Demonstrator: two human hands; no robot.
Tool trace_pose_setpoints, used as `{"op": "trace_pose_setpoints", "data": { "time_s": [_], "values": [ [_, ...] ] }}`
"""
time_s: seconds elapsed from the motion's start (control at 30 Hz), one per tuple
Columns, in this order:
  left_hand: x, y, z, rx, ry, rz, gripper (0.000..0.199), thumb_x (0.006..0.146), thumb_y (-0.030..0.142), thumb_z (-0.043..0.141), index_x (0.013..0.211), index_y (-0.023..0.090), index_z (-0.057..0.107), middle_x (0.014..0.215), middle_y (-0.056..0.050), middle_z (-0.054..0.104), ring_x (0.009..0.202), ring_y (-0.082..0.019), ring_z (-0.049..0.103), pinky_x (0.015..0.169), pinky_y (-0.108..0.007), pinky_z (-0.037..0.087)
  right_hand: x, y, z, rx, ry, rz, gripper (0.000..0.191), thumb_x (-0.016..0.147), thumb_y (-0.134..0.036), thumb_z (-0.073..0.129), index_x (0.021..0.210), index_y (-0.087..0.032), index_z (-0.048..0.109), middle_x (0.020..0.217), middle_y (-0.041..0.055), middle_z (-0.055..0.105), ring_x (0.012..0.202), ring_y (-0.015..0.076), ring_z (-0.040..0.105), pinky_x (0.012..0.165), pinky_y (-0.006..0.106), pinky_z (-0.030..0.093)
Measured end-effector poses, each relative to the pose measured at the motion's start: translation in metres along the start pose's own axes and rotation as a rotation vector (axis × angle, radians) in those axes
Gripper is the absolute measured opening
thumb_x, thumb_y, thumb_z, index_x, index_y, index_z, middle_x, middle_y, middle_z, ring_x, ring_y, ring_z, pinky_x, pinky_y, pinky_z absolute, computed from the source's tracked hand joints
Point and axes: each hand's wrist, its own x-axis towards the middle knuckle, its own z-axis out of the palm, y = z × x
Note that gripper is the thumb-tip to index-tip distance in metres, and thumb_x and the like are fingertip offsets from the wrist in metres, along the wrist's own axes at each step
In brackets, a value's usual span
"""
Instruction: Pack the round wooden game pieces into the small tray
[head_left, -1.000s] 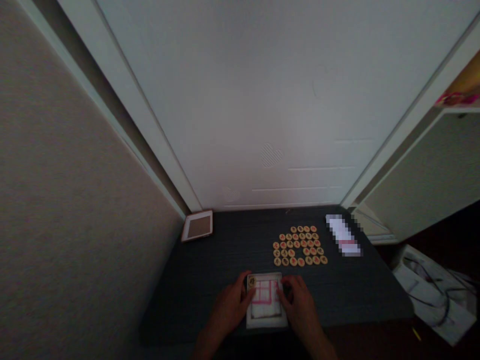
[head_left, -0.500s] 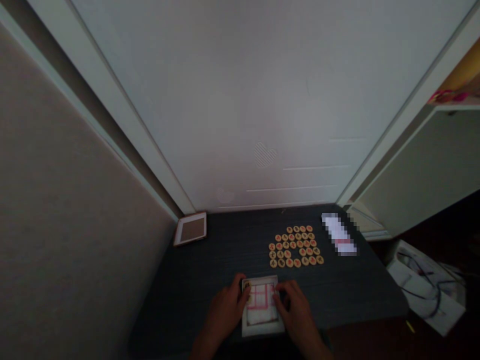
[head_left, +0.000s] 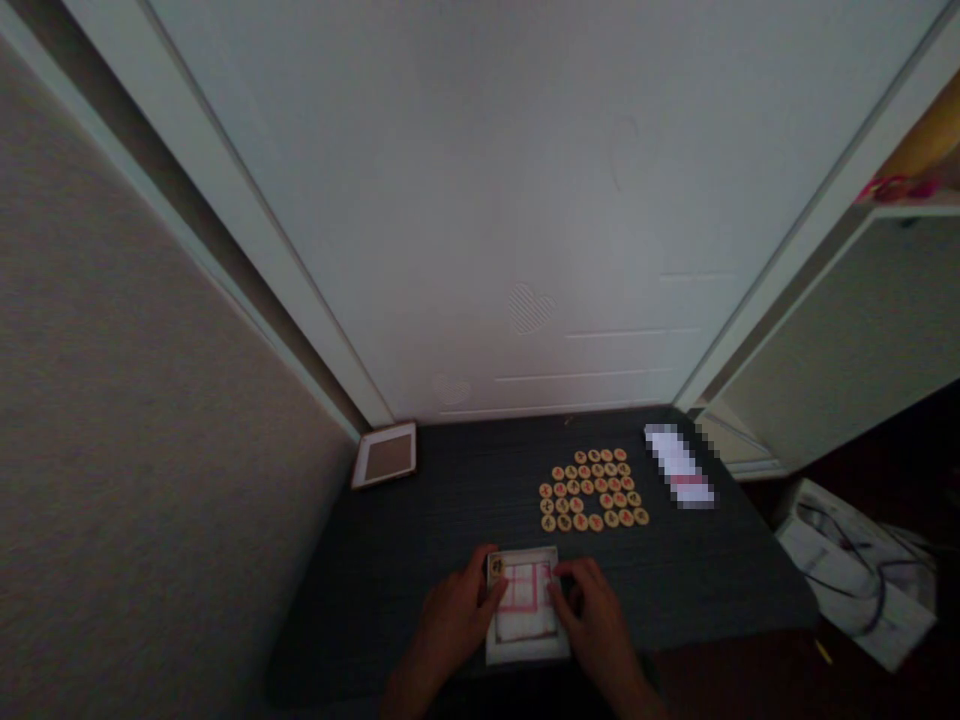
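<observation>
A shallow white box (head_left: 527, 653) lies at the table's near edge. Inside it is a folded paper (head_left: 519, 600) with pink lines. One round xiangqi piece (head_left: 497, 567) shows in the box's far left corner. My left hand (head_left: 459, 610) grips the box's left side, its thumb over the rim beside that piece. At the right rim my right hand (head_left: 592, 605) is curled, with thumb and forefinger closed over the edge by the paper; whether they also pinch the paper I cannot tell. Beyond the box, several xiangqi pieces (head_left: 596, 522) lie in rows, with a gap among them.
On the dark table (head_left: 450, 500) a white-framed tablet-like object (head_left: 385, 455) lies at the far left. A pixelated pale item (head_left: 679, 465) is at the far right. A white panel (head_left: 525, 200) rises behind. On the floor to the right sits a white box with cables (head_left: 855, 575).
My left thumb has shifted slightly, so the piece in the box's corner shows more clearly. The paper lies slightly differently in the box. Both hands stay at the box's sides.
</observation>
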Motion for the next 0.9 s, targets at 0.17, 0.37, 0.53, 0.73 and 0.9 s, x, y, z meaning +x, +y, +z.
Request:
{"op": "trace_pose_setpoints", "data": {
  "time_s": [0.17, 0.37, 0.53, 0.73, 0.9],
  "values": [
    [0.001, -0.004, 0.001, -0.035, -0.027, 0.028, 0.045, 0.099, 0.042, 0.039, 0.142, 0.029, 0.042, 0.099, -0.004, 0.076, 0.094, -0.022, 0.071, 0.076, -0.028, 0.044, -0.001, -0.005, -0.004, 0.044, 0.002, 0.0, 0.025, 0.094, -0.042, 0.056, 0.098, -0.023, 0.071, 0.089, 0.0051, 0.068, 0.069, 0.0176, 0.064, 0.068, 0.027, 0.054],
    [0.006, -0.004, -0.008, -0.027, 0.058, 0.032, 0.051, 0.099, 0.048, 0.037, 0.146, 0.027, 0.039, 0.101, -0.004, 0.073, 0.095, -0.022, 0.069, 0.077, -0.028, 0.045, -0.003, -0.002, -0.018, 0.132, 0.033, 0.006, 0.034, 0.095, -0.051, 0.053, 0.097, -0.023, 0.073, 0.094, 0.0069, 0.071, 0.08, 0.0193, 0.068, 0.072, 0.026, 0.055],
    [0.027, 0.019, -0.023, -0.079, 0.171, 0.161, 0.042, 0.099, 0.039, 0.042, 0.138, 0.025, 0.049, 0.107, -0.003, 0.07, 0.1, -0.018, 0.065, 0.088, -0.026, 0.045, -0.003, 0.012, -0.029, 0.129, 0.082, 0.026, 0.038, 0.095, -0.053, 0.052, 0.092, -0.021, 0.073, 0.09, 0.0078, 0.072, 0.08, 0.0206, 0.069, 0.072, 0.027, 0.055],
    [0.068, 0.055, -0.025, -0.035, 0.175, 0.296, 0.023, 0.095, 0.034, 0.052, 0.111, 0.025, 0.066, 0.111, -0.003, 0.069, 0.1, -0.018, 0.065, 0.087, -0.026, 0.046, 0.001, 0.02, -0.034, 0.106, 0.093, 0.048, 0.04, 0.096, -0.053, 0.05, 0.093, -0.02, 0.073, 0.089, 0.0084, 0.072, 0.08, 0.0215, 0.068, 0.073, 0.029, 0.054],
    [0.095, 0.067, -0.019, 0.011, 0.158, 0.245, 0.022, 0.095, 0.039, 0.052, 0.097, 0.024, 0.068, 0.095, -0.002, 0.074, 0.088, -0.017, 0.068, 0.073, -0.024, 0.044, 0.001, 0.027, -0.029, 0.114, 0.125, 0.028, 0.039, 0.096, -0.052, 0.051, 0.091, -0.021, 0.073, 0.087, 0.0076, 0.072, 0.078, 0.0206, 0.069, 0.072, 0.028, 0.054]
  ]
}}
